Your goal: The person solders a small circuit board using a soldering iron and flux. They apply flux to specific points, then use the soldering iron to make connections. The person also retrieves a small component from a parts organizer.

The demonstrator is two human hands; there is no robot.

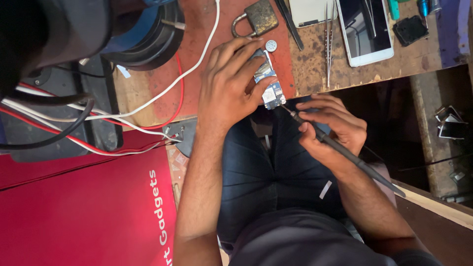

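My left hand presses a small blue circuit board against the edge of the worn wooden bench, thumb and fingers around it. My right hand grips a slim dark soldering iron like a pen. Its tip touches the board's lower end. The iron's handle runs down to the right past my wrist. My legs in dark jeans are below.
On the bench lie a brass padlock, a coin cell, tweezers, a white phone and a small black part. White, red and black cables cross at left above a red panel.
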